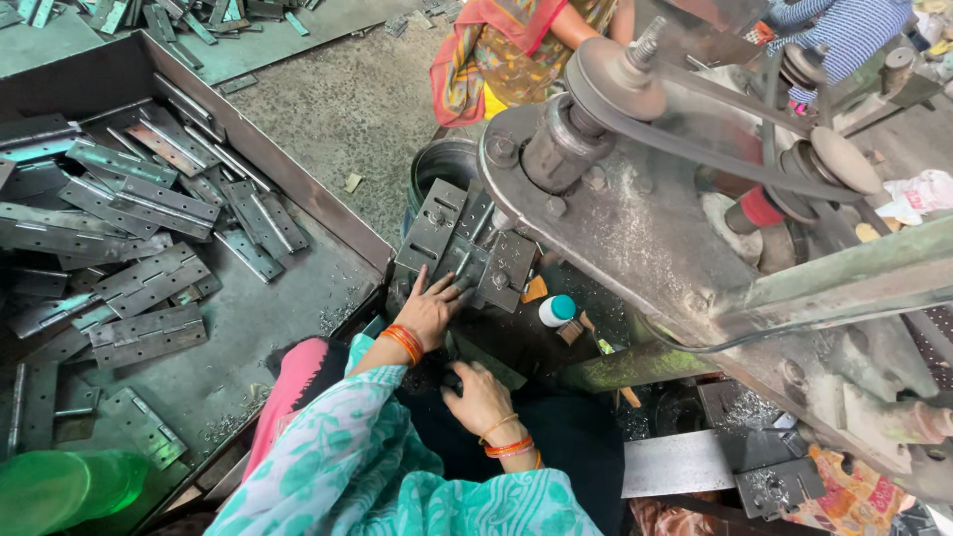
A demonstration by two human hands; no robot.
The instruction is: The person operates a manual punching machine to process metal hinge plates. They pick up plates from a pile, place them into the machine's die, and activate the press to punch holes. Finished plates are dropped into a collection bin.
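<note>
Your left hand (429,313) lies flat, fingers spread, pressing the hinge (467,266) on the jig under the press — keep it square. Right hand (479,399), loosely curled, grips something I can't make out.

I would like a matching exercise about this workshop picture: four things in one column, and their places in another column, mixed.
Things:
1. left hand
2. right hand
3. small bottle with teal cap
4. loose metal hinges

Places:
A. heaped in the big tray on the left
B. flat on the hinge under the machine
C. standing on the dark surface right of that hinge
D. lower down, close to the body, near a dark edge

Pairs: 1-B, 2-D, 3-C, 4-A
</note>
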